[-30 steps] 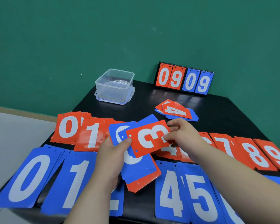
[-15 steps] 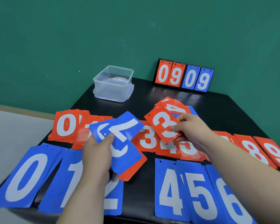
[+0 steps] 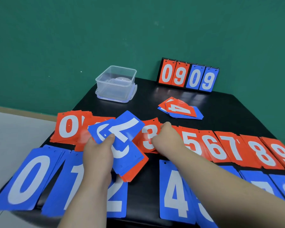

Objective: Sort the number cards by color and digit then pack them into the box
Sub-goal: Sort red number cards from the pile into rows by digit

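My left hand grips a fanned stack of cards, blue on top and red below, with a blue 7 card uppermost. My right hand lies on the red 3 pile, fingers curled on the top red 3 card. Red piles run in a row from 0 to 9. Blue piles 0, 1, 2 and 4 line the near edge. The clear plastic box stands empty at the back left.
A small mixed pile with a red 4 on top lies at the back middle of the black table. A flip scoreboard reading 0909 stands against the green wall. The table's left edge drops to the floor.
My right hand carried the red 3 card away from the stack and down onto the red 3 pile. The blue 7 is now uppermost in my left hand's stack.
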